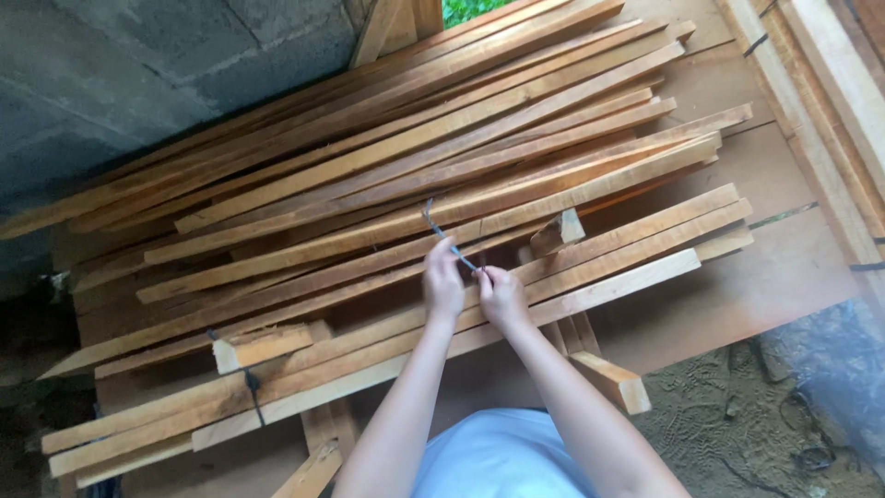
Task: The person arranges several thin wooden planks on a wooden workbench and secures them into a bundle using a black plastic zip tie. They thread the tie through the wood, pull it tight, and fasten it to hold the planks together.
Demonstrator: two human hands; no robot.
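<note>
A loose pile of long wooden slats (387, 175) lies on a wooden platform (756, 267). A thin dark strap (431, 219) runs up over the slats near the middle of the pile. My left hand (442, 284) pinches the strap's lower part, fingers closed on it. My right hand (502, 297) is right beside it, also gripping the strap end, over the front slats. A short wood block (558, 232) sticks up just right of my hands.
Another dark tie (251, 392) binds the front slats at lower left beside a short block (263, 346). A grey concrete block wall (157, 65) stands at upper left. Sandy ground (728, 424) lies at lower right, and a wooden frame (830, 111) runs along the right.
</note>
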